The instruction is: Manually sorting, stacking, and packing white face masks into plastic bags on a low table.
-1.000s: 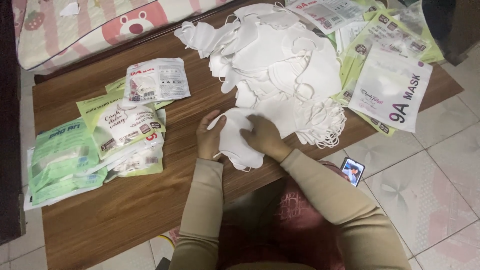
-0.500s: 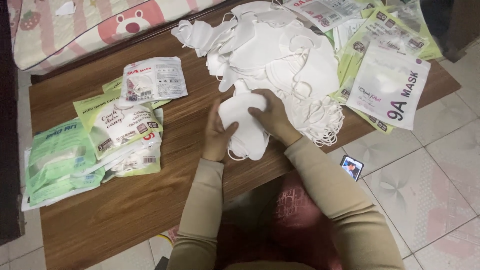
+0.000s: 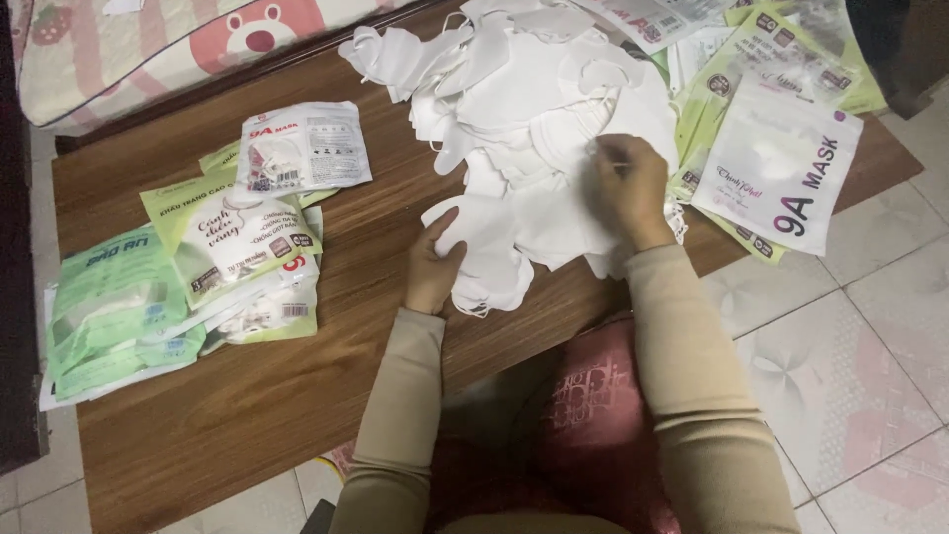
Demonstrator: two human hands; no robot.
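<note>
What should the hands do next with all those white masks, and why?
Probably the right hand should lift one mask off the big white pile and lay it on the small stack that the left hand holds, since the right fingertips already pinch at the pile's edge and the left steadies the stack.

Your left hand (image 3: 432, 269) covers part of the white mask (image 3: 491, 259); the top edge crops the mask pile (image 3: 524, 89).

white masks (image 3: 534, 109), brown table (image 3: 227, 415), green packets (image 3: 119, 307)
</note>
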